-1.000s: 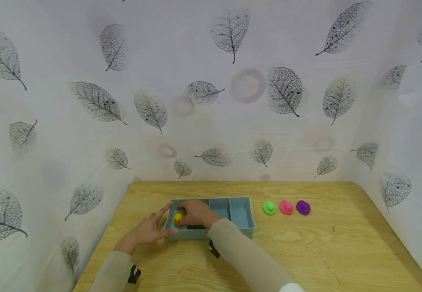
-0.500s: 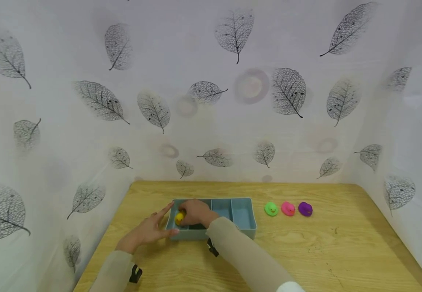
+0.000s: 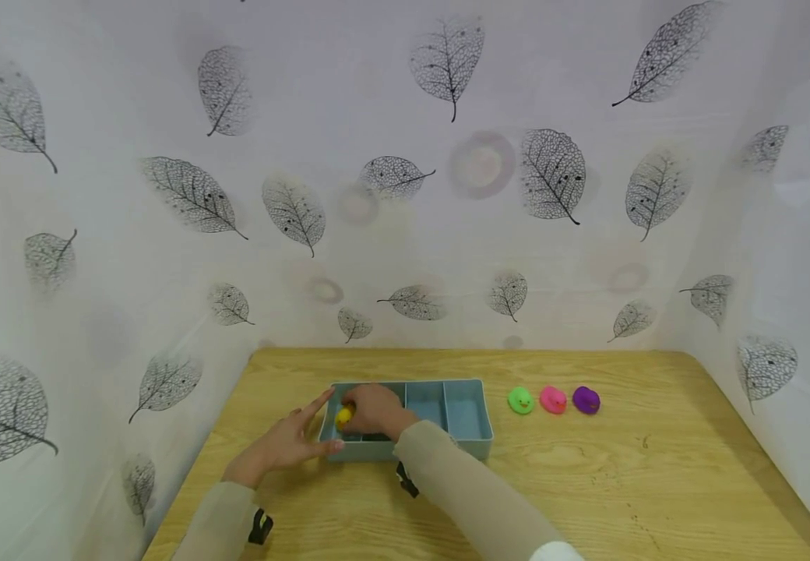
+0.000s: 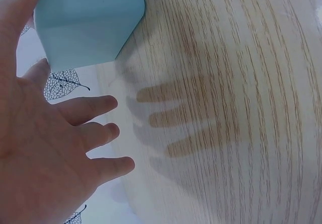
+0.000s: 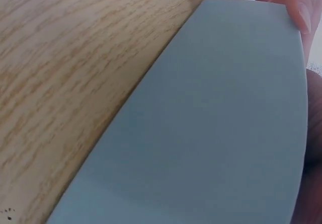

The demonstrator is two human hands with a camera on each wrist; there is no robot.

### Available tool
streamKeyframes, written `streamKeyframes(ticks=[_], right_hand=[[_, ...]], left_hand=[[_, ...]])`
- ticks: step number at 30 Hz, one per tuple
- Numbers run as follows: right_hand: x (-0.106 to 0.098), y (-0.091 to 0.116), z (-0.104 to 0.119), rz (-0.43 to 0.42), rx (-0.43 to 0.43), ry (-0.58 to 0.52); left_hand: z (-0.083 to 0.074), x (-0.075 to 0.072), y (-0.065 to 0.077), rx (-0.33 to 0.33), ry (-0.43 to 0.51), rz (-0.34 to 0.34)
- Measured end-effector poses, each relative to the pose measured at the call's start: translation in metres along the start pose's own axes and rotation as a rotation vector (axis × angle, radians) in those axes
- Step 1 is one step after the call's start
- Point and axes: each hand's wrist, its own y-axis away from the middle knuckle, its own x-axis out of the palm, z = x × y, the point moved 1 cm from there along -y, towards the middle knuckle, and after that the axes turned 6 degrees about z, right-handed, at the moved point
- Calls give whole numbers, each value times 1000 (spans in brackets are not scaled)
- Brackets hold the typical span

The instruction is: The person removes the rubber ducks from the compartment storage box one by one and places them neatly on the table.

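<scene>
A blue-grey divided box [image 3: 468,409] sits on the table, its near wall [image 5: 201,118] filling much of the right wrist view. My right hand [image 3: 377,407] reaches into its left part and pinches a small yellow rubber duck [image 3: 344,418] over the leftmost compartment. Most of that hand's fingers are hidden, and I cannot tell whether the duck touches the floor of the box. At the box's left end, my left hand [image 3: 280,446] touches the rim with straight thumb and index finger, its other fingers [image 4: 88,108] spread beside the end wall.
To the right of the box stand a green duck [image 3: 520,400], a pink duck [image 3: 553,400] and a purple duck [image 3: 586,400] in a row. The wooden table [image 3: 587,483] meets a leaf-patterned curtain [image 3: 405,234] at the back and sides.
The head view has shifted slightly. Both hands stay at nearly the same places, and the right hand keeps hold of the yellow rubber duck.
</scene>
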Motion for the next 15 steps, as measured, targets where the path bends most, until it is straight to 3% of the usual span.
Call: streamKeyframes(ticks=[15], right_hand=[[-1,3,-5,-12,-92,-90]], left_hand=[[-2,0,0,-7,2,6]])
